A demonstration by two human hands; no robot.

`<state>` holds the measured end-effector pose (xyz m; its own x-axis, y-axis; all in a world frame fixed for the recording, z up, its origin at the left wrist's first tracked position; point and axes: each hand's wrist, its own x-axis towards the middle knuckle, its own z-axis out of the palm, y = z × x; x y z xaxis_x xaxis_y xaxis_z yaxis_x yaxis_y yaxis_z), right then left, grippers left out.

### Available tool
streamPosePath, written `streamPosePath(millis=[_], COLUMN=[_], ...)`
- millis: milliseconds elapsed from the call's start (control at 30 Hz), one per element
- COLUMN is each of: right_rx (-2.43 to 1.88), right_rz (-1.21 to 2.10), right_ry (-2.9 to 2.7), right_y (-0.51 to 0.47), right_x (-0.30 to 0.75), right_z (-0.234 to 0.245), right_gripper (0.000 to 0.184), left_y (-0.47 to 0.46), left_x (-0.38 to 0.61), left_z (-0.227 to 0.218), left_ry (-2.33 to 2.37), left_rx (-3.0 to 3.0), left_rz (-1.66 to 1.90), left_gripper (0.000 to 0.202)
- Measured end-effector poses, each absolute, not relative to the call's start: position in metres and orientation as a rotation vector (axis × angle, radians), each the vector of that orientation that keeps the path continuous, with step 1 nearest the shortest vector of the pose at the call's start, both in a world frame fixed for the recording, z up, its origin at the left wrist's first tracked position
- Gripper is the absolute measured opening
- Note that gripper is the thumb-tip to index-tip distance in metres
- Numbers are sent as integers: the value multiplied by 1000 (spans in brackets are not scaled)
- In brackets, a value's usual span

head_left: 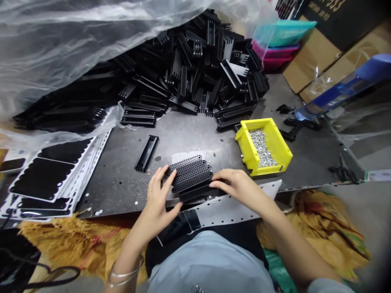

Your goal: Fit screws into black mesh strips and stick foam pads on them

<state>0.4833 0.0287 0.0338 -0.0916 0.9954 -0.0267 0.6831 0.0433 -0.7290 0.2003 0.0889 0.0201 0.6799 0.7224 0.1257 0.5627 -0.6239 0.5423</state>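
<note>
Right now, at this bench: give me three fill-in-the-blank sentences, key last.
1. The bin of small silvery parts is coloured ____.
2. As pictured, it stands to the ____ of the grouped patterned pieces.
3. The lone black piece lies nearest the person's ____ hand.

Missing words: yellow; right; left.

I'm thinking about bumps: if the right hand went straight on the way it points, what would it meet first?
The right hand would first meet the row of black mesh strips, at its right end. The fingertips seem to touch there, though one view leaves depth unclear.
</note>
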Motion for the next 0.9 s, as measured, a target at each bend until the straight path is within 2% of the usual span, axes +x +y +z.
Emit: streamPosePath(millis=[200,300,467,600,767,900], right_rx=[-1753,-2048,-2344,-2460,-2397,-2229], right_rz=[234,-60,290,257,397,524], right_ry=[-1681,-1577,-1925,-1966,-1912,-1966], right_y=[18,10,27,46,42,35], right_x=[505,563,620,615,624,631], right_z=[50,61,43,31,35,38], right_gripper=[17,17,25,15,8,20], left_y=[93,101,116,118,107,105], left_x=[234,254,252,242,237,241], left_z=[27,15,11,17,14,7], left_ry=[1061,1131,1039,932,1036,1049], left_rx=[2444,2523,2528,2511,2449,2401], left_rz=[384,413,367,357,416,475], left_gripper=[126,124,115,115,124,128])
